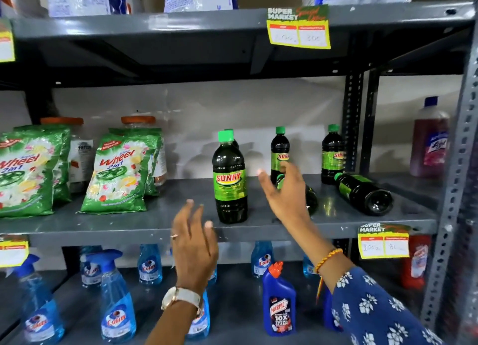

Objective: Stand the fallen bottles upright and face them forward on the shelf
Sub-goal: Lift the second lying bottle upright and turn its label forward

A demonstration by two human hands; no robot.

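On the grey middle shelf (129, 223) a dark Sunny bottle (229, 179) with a green cap stands upright near the front, label forward. Behind it peeks another green cap (229, 130). Two more stand at the back, one (279, 150) in the middle and one (333, 154) to its right. A fallen bottle (311, 197) lies mostly hidden behind my right hand (284, 189), which is open just in front of it. Another fallen bottle (363, 193) lies on its side further right, base toward me. My left hand (194, 238) hovers open below the shelf's front edge.
Green Wheel detergent packs (116, 174) and jars stand on the left of the shelf. A red Lizol bottle (430, 143) stands past the upright post (450, 189). Below are blue Colin sprays (117, 300) and a Harpic bottle (279, 300). Price tags (384, 241) hang on the shelf edges.
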